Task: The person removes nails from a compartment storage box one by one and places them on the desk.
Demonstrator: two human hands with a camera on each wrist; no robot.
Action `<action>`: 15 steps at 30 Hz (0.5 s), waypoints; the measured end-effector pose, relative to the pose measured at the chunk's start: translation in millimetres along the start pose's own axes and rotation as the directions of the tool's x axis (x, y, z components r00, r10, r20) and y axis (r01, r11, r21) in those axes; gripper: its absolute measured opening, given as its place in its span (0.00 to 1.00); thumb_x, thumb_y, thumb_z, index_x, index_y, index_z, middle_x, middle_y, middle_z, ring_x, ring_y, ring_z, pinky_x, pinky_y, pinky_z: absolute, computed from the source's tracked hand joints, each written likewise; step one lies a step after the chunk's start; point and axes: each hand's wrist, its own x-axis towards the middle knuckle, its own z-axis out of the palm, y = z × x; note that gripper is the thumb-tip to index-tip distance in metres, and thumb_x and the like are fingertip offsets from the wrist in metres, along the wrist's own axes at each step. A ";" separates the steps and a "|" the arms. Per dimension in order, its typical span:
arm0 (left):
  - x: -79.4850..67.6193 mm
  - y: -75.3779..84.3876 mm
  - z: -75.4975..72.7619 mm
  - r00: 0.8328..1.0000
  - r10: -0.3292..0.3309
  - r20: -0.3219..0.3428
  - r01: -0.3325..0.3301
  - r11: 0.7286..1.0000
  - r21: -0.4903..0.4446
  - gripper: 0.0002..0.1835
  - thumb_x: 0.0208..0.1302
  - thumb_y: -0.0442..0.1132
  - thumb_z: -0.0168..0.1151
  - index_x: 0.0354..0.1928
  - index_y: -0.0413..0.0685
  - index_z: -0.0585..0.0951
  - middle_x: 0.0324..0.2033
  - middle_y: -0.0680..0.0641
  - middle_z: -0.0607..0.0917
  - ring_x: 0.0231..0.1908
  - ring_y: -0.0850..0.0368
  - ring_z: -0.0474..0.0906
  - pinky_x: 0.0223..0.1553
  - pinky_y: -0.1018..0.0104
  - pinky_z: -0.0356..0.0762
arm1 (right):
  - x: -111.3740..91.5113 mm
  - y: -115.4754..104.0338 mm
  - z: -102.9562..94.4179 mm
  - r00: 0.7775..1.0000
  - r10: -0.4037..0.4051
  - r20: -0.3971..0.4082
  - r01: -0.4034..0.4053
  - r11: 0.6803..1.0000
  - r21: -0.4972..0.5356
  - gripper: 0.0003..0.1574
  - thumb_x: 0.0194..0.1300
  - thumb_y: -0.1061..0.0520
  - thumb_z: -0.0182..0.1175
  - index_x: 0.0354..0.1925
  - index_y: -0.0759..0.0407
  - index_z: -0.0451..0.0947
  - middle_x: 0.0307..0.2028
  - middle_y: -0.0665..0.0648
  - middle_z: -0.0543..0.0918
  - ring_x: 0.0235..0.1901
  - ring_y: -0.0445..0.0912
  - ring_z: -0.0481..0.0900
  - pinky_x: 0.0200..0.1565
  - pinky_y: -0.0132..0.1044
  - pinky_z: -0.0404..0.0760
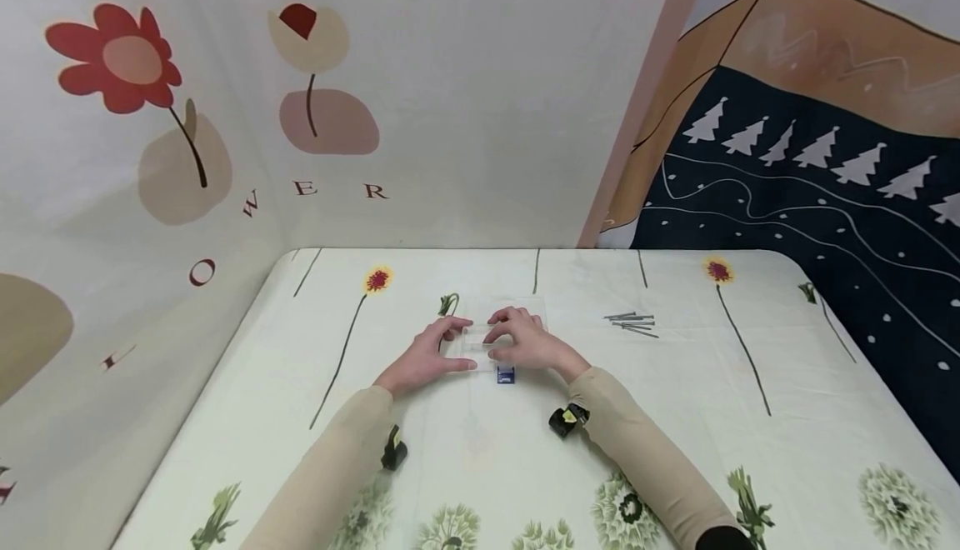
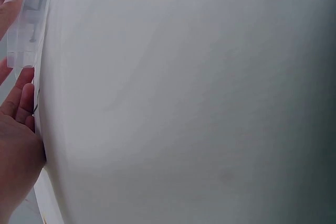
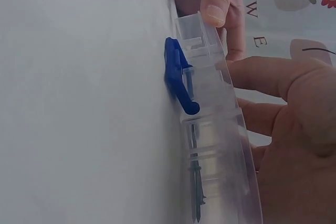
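A clear plastic compartment box (image 1: pixel 480 357) lies on the table in front of me, its clear lid (image 1: pixel 534 305) spread out behind it. My left hand (image 1: pixel 426 360) grips the box's left end, thumb at the near corner and fingers at the far one. My right hand (image 1: pixel 527 345) reaches over the box's right part with bent fingers; whether they pinch anything I cannot tell. A blue latch (image 3: pixel 177 74) hangs from the box's near side. Through the clear wall, dark nails (image 3: pixel 195 187) show inside a compartment.
Several loose nails (image 1: pixel 632 324) lie on the table to the right of the box. A flower-print cloth (image 1: pixel 480 450) covers the table. Black wrist cameras (image 1: pixel 566 419) sit at both sleeves. Printed curtains (image 1: pixel 465 100) hang behind the table.
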 end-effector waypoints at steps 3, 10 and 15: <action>1.6 -0.4 1.3 1.000 -0.002 0.001 0.002 1.000 0.001 0.36 0.53 0.46 0.75 0.64 0.53 0.72 0.55 0.50 0.74 0.53 0.51 0.66 0.53 0.51 0.63 | 0.4 -0.2 -0.7 1.000 0.022 0.000 -0.022 1.000 0.005 0.09 0.62 0.57 0.64 0.41 0.56 0.84 0.59 0.59 0.69 0.60 0.55 0.61 0.57 0.53 0.55; 2.1 -2.6 1.5 1.000 0.008 0.002 -0.008 1.000 0.000 0.36 0.52 0.47 0.75 0.63 0.53 0.72 0.55 0.50 0.74 0.53 0.51 0.65 0.53 0.53 0.62 | 3.4 -1.7 1.8 0.999 0.047 -0.013 -0.047 0.999 -0.024 0.04 0.61 0.59 0.65 0.36 0.56 0.82 0.56 0.58 0.70 0.58 0.55 0.61 0.55 0.54 0.56; 1.2 -1.0 0.6 1.000 -0.008 0.001 0.008 1.000 0.004 0.36 0.52 0.46 0.76 0.63 0.53 0.72 0.55 0.50 0.74 0.53 0.51 0.65 0.53 0.53 0.63 | 4.6 -2.1 2.2 0.998 0.058 -0.011 -0.058 0.998 -0.017 0.03 0.60 0.60 0.65 0.36 0.56 0.81 0.56 0.58 0.70 0.58 0.55 0.61 0.55 0.54 0.56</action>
